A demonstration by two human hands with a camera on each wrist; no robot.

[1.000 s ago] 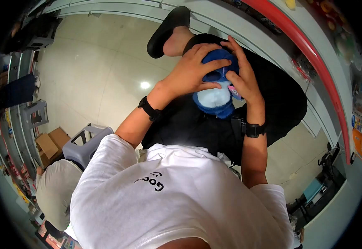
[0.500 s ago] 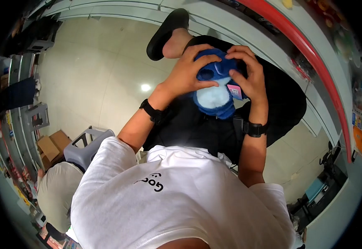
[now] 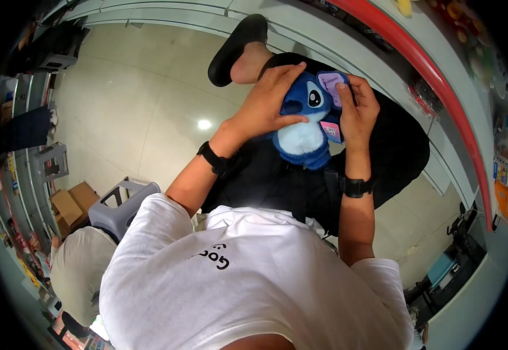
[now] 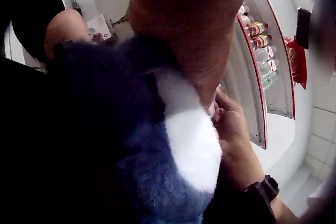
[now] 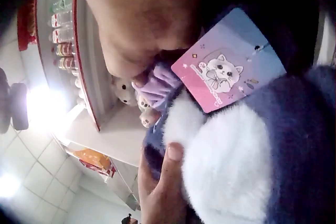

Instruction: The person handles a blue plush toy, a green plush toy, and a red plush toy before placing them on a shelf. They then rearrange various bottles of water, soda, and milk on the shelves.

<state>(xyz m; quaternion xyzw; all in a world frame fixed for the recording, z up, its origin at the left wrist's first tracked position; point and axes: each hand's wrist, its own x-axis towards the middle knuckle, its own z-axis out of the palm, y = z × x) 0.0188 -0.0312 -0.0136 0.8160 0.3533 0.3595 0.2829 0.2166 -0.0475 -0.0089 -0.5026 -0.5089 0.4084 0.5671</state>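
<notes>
In the head view a blue plush toy [image 3: 301, 139] with a white belly, a big eye and lilac-lined ears lies over the black trousers on the lap. My left hand [image 3: 267, 100] grips its head from the left, thumb below the nose and fingers over the top. My right hand [image 3: 359, 114] pinches the ear [image 3: 331, 81] between thumb and fingers. A pink and blue tag [image 5: 229, 60] with a cat drawing hangs at the toy's side in the right wrist view. In the left wrist view the toy's white belly [image 4: 191, 134] faces right, and its other ear is hidden.
White shelving with a red edge [image 3: 408, 52] curves along the right. On the left stand a grey stool [image 3: 122, 201], a cardboard box [image 3: 73, 204] and another person's legs [image 3: 82, 271]. Bottles [image 4: 262, 56] line a shelf in the left wrist view.
My right hand has moved from the toy's face out to its ear and pulled it sideways. The eye and the lilac ear lining now show. My left hand stays on the head.
</notes>
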